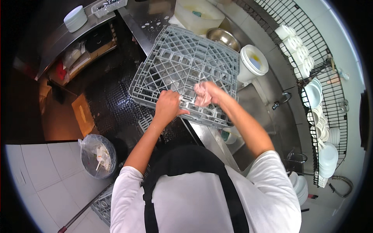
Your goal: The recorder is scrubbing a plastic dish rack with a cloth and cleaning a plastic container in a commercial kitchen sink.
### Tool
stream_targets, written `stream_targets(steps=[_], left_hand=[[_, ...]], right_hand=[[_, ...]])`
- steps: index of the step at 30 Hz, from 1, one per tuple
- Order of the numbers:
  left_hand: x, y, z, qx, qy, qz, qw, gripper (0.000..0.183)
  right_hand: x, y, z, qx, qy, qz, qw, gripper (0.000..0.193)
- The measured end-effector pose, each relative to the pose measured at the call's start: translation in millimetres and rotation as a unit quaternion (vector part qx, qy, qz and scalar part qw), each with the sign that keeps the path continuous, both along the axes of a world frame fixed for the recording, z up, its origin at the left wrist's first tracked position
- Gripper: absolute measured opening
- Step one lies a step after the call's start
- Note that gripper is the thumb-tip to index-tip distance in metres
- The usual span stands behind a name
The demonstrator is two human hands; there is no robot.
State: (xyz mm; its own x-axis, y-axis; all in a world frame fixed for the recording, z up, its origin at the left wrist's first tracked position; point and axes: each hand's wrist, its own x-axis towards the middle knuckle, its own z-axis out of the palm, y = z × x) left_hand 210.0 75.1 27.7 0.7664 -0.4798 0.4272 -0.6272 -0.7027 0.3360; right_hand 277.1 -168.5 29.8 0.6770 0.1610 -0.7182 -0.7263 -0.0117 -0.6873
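Observation:
A large grey plastic dish rack (176, 64) with a lattice top lies tilted across the edge of the steel counter and sink. My left hand (168, 104) is closed on its near rim. In my right hand (211, 93) is a crumpled pink cloth (202, 95), pressed against the rack's lattice near the same rim. Clear shapes that look like glasses show dimly through the lattice; I cannot make them out well.
Behind the rack stand a white tub (198, 17), a steel bowl (223, 39) and a white bucket (254, 61). A wire shelf (326, 77) of white crockery hangs at right, above a faucet (281, 101). A lined bin (98, 156) stands at lower left on the floor.

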Motion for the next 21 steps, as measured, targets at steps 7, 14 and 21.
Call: stream_targets(steps=[7,14,21], left_hand=[[-2,-5,5,0.004,0.001,-0.007,1.0,0.067],[2,-10,13,0.015,-0.039,-0.008,0.999,0.062],[3,-8,10,0.037,-0.038,-0.016,0.998,0.064]], right_hand=[[-51,8,77,-0.542,-0.405,0.362,0.642,0.027],[-51,-61,79,-0.462,-0.428,0.311,0.712,0.023],[5,-30,40,-0.49,-0.498,0.427,0.574,0.015]])
